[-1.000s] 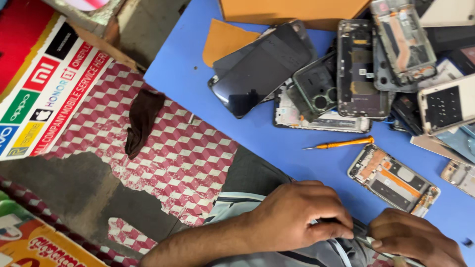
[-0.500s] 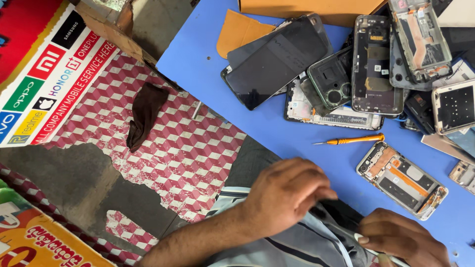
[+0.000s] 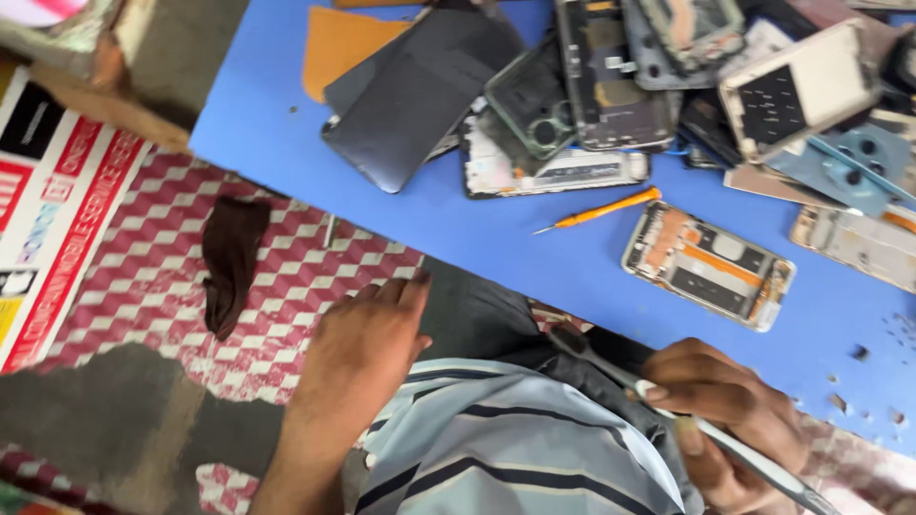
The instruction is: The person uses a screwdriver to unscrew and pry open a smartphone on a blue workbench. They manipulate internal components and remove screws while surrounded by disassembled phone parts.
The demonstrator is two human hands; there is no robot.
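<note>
My left hand [image 3: 363,355] lies flat with its fingers stretched out on my dark trouser leg [image 3: 477,310], holding nothing. Low at the right, my right hand [image 3: 727,412] is closed around a slim silvery metal tool [image 3: 611,367]; its dark tip points up-left over my lap and its tail runs off toward the lower right corner. My striped shirt [image 3: 506,448] fills the space between the two hands. An orange-handled screwdriver [image 3: 603,209] and an opened phone frame [image 3: 708,264] lie on the blue table [image 3: 286,153] just above my right hand.
A heap of dismantled phones and back covers [image 3: 611,86] covers the far part of the table, with a dark panel [image 3: 420,95] at its left. A brown cloth [image 3: 232,262] lies on the red-and-white checked mat [image 3: 315,277]. Small debris [image 3: 859,381] dots the table's right edge.
My left hand has come off the tool beside my right hand, moved left and opened flat on my leg. The right hand still grips the tool. The view has shifted.
</note>
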